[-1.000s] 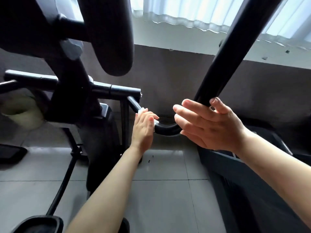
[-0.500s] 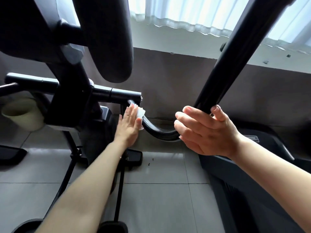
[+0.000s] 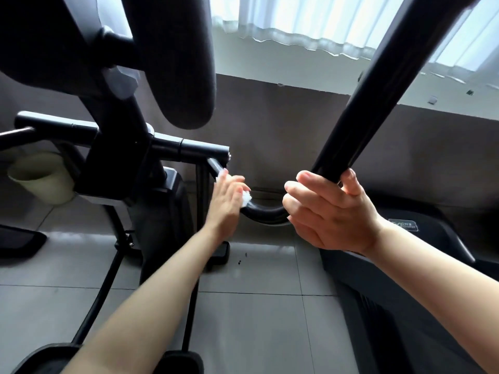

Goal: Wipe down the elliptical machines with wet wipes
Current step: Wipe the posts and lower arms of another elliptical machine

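The black elliptical machine (image 3: 116, 163) fills the left of the head view. Its curved lower bar (image 3: 266, 211) bends from the crossbar down and up into the long handle bar (image 3: 378, 85). My left hand (image 3: 228, 203) wraps a white wet wipe (image 3: 246, 197) round the curved bar, near its upper left part; the wipe shows only at the fingertips and above the hand. My right hand (image 3: 330, 211) grips the long handle bar at its lower end, thumb on the right side.
A pale green cup holder (image 3: 40, 179) hangs at the left of the machine. Black pedals (image 3: 43, 357) lie at the bottom left. A treadmill (image 3: 421, 244) stands to the right on the grey tiled floor (image 3: 251, 319). Curtains hang behind.
My left hand slid the wipe up the curved bar toward the crossbar, then back down a little to the right. My right hand keeps its grip on the handle bar.
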### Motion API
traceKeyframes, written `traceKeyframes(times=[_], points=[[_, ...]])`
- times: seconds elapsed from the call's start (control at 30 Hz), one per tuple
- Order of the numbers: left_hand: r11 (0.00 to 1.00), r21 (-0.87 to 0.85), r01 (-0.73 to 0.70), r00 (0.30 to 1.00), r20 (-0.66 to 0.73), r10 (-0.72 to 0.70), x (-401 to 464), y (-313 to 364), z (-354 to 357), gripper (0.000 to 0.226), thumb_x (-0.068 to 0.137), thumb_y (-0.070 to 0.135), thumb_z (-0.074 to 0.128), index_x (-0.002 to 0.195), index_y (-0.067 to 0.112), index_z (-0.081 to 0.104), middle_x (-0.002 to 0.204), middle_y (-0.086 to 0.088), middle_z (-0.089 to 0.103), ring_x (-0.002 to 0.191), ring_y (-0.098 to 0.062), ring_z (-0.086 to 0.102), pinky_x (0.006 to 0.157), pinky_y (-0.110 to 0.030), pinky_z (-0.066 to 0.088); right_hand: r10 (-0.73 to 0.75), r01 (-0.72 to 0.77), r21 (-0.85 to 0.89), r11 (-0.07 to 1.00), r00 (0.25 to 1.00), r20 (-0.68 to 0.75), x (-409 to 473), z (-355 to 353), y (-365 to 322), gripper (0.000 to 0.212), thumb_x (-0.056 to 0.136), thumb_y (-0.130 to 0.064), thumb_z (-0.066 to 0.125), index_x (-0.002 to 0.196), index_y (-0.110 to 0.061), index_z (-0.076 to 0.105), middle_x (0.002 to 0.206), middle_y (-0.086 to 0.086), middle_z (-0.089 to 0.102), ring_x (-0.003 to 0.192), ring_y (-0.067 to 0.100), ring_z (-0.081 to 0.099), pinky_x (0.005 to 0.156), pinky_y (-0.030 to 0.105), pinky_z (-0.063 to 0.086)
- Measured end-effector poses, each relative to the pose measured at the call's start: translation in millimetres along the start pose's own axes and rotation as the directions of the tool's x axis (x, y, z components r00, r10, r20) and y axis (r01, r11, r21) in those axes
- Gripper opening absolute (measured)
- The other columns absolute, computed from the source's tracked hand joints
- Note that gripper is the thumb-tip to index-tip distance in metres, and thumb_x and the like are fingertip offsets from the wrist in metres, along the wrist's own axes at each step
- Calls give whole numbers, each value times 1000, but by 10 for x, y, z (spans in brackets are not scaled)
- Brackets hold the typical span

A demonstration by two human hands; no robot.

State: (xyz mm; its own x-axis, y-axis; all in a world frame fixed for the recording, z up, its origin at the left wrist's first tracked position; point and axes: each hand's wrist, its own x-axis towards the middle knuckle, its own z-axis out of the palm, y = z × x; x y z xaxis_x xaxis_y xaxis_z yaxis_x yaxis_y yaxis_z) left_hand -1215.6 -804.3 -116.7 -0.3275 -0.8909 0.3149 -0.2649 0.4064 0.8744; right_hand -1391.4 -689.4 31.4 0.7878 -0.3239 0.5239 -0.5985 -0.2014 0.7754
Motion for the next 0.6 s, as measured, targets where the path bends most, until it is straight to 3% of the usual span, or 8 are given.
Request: traceKeyframes(times=[0.03,0.1,0.2,0.27,0.33,0.4,0.47,0.6], points=[[997,-77,-3,1000,-24,1,-148,102,91,63,95,45,18,105,7,66,124,-9,57,144,-28,23,118,-21,5,0,0,-1,1000,1000,14,10,-16,6,23,84,-32,50,101,-18,55,121,-1,52,132,20,32,119,41,7],[985,-170,-21,995,-102,4,-412,317,249,51,98,45,19,104,18,61,117,-1,57,140,-26,31,120,-34,13,0,0,1,1000,999,38,25,-50,19,22,86,-32,48,102,-18,55,120,-1,52,133,20,31,118,41,9],[960,-279,-12,982,-184,-41,-654,766,407,42,99,61,15,108,41,51,119,24,50,136,-9,32,118,-43,17,18,-18,4,1000,997,71,61,-102,-10,21,91,-30,45,104,-17,54,121,-1,51,134,20,31,118,43,9],[914,-404,30,981,-163,-104,-753,1096,468,35,95,67,17,115,57,45,121,39,41,137,-11,31,116,-56,23,15,-20,46,999,995,101,66,-161,-6,21,94,-29,45,107,-16,55,122,0,54,136,21,32,117,44,11],[895,-446,5,981,-171,-91,-841,1358,504,41,94,69,19,124,51,42,128,31,40,138,-12,31,113,-64,25,19,-47,196,979,990,139,89,-309,46,24,96,-29,49,115,-15,56,126,4,61,137,23,37,118,43,11],[924,-372,-92,977,-213,12,-885,1510,520,44,98,59,22,138,42,32,139,24,37,140,4,24,121,-55,8,94,-166,436,884,979,181,103,-557,88,31,101,-30,43,123,-11,54,132,10,62,137,26,42,120,42,17],[951,-249,-184,961,-247,122,-849,1503,511,49,101,48,22,147,32,25,147,20,31,141,8,20,122,-37,-5,201,-288,545,787,956,215,106,-792,112,35,103,-30,37,126,-8,53,135,13,57,136,28,44,119,43,24],[962,121,-246,941,-210,267,-765,892,447,51,105,44,21,147,15,27,148,-2,43,140,-11,34,122,-42,4,205,-307,382,872,936,286,58,-936,150,31,98,-12,49,128,-11,58,142,10,53,136,25,43,120,42,22]])
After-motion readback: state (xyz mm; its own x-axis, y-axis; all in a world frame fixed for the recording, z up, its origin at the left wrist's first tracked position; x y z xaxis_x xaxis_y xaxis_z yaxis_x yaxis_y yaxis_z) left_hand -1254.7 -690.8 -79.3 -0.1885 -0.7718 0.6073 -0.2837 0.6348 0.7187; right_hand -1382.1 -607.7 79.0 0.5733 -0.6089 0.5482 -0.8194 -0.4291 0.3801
